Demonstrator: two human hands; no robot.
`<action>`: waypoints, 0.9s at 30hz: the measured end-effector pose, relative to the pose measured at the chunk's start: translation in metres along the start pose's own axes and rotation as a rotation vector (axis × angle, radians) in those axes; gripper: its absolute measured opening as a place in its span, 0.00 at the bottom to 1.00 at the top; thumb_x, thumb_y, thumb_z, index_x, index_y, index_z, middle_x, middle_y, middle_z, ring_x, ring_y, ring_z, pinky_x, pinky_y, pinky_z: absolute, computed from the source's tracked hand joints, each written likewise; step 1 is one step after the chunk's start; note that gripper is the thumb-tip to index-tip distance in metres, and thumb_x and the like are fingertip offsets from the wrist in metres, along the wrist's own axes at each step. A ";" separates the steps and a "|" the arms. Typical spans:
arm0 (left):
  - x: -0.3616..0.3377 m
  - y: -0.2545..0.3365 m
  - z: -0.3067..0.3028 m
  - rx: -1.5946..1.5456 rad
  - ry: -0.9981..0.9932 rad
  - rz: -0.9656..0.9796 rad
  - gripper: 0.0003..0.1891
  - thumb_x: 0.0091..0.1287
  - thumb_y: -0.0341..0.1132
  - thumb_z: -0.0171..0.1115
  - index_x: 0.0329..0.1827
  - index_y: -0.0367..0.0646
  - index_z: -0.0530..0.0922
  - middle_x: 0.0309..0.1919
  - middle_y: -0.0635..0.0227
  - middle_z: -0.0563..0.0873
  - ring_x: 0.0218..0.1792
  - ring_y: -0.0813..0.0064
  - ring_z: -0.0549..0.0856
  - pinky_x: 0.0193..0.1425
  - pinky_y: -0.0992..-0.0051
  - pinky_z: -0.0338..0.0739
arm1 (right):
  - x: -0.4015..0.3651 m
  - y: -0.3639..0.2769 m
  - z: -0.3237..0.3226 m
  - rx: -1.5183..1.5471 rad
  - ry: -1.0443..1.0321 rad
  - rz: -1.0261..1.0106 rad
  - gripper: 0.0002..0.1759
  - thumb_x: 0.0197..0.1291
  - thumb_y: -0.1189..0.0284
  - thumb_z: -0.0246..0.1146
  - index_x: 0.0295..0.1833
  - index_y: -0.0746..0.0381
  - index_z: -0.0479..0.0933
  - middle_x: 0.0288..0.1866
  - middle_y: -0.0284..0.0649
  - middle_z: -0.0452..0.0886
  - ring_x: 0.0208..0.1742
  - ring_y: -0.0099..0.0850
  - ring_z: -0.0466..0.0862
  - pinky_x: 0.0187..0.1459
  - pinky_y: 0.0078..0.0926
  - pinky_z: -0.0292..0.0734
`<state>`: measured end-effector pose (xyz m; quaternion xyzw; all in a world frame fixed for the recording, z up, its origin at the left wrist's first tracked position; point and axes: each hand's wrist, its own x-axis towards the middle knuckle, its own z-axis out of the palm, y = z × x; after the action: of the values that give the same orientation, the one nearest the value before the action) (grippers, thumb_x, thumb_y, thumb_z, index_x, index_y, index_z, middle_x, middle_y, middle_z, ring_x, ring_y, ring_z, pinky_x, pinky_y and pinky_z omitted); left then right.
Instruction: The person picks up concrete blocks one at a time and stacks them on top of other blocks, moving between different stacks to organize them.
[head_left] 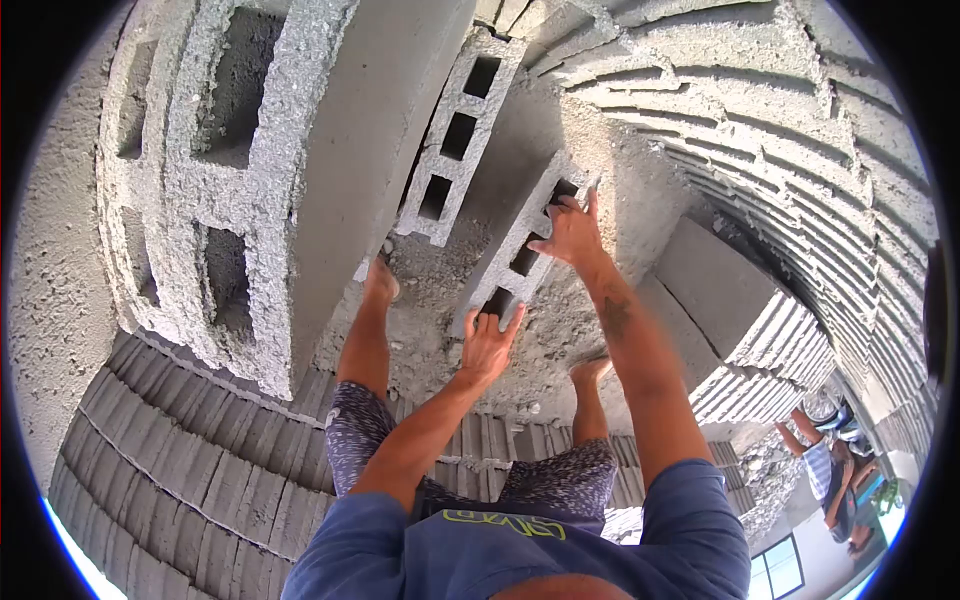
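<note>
A hollow concrete block (494,262) with three square holes stands tilted on the gritty ground in front of me. My left hand (486,347) grips its near end, fingers curled into the nearest hole. At the far end my right hand (574,232) holds on, with fingers at the farthest hole and the thumb by the middle one. The fingertips inside the holes are hidden. Just left of it, a second hollow block (447,175) stands apart, its three holes facing up.
Large stacked blocks (250,140) rise close on the left. A tall curved wall of stacked blocks (740,130) runs along the right, with a lower stack (715,290) before it. More rows (190,440) lie behind my legs. Another person (830,470) is at lower right.
</note>
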<state>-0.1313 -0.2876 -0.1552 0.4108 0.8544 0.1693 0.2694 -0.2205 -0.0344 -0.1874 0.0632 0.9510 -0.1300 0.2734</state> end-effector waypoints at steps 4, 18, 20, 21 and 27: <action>-0.009 -0.017 0.007 0.066 -0.018 -0.008 0.51 0.45 0.26 0.70 0.76 0.54 0.56 0.37 0.57 0.75 0.44 0.58 0.75 0.63 0.51 0.54 | 0.006 -0.024 0.024 0.002 -0.113 0.182 0.24 0.49 0.59 0.68 0.49 0.62 0.79 0.40 0.39 0.85 0.60 0.32 0.76 0.74 0.59 0.29; 0.100 -0.039 -0.035 0.062 0.229 -0.134 0.41 0.56 0.23 0.60 0.75 0.58 0.59 0.30 0.61 0.74 0.39 0.62 0.76 0.65 0.52 0.56 | 0.114 0.000 -0.056 -0.020 0.249 -0.037 0.16 0.45 0.67 0.67 0.42 0.57 0.81 0.35 0.34 0.84 0.52 0.30 0.79 0.76 0.54 0.32; 0.122 -0.054 -0.031 0.115 0.193 -0.170 0.41 0.56 0.24 0.61 0.75 0.61 0.59 0.31 0.63 0.74 0.39 0.63 0.76 0.66 0.54 0.56 | 0.135 0.015 -0.053 -0.015 0.264 -0.039 0.22 0.42 0.63 0.72 0.46 0.58 0.80 0.39 0.34 0.84 0.53 0.30 0.78 0.76 0.55 0.33; 0.125 -0.058 -0.022 0.107 0.188 -0.163 0.41 0.56 0.24 0.61 0.75 0.61 0.59 0.31 0.63 0.74 0.39 0.63 0.76 0.66 0.54 0.56 | 0.137 0.018 -0.044 -0.005 0.253 -0.046 0.23 0.43 0.62 0.72 0.46 0.58 0.80 0.40 0.34 0.84 0.54 0.30 0.78 0.76 0.55 0.33; 0.125 -0.065 -0.006 0.146 0.172 -0.148 0.40 0.57 0.24 0.59 0.75 0.62 0.60 0.31 0.64 0.73 0.40 0.64 0.75 0.68 0.55 0.56 | 0.137 0.015 -0.030 -0.059 0.257 0.007 0.23 0.45 0.62 0.71 0.48 0.58 0.79 0.42 0.34 0.84 0.55 0.30 0.78 0.76 0.55 0.35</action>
<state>-0.2389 -0.2284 -0.2233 0.3491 0.9124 0.1206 0.1763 -0.3479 -0.0045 -0.2399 0.0744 0.9814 -0.0919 0.1515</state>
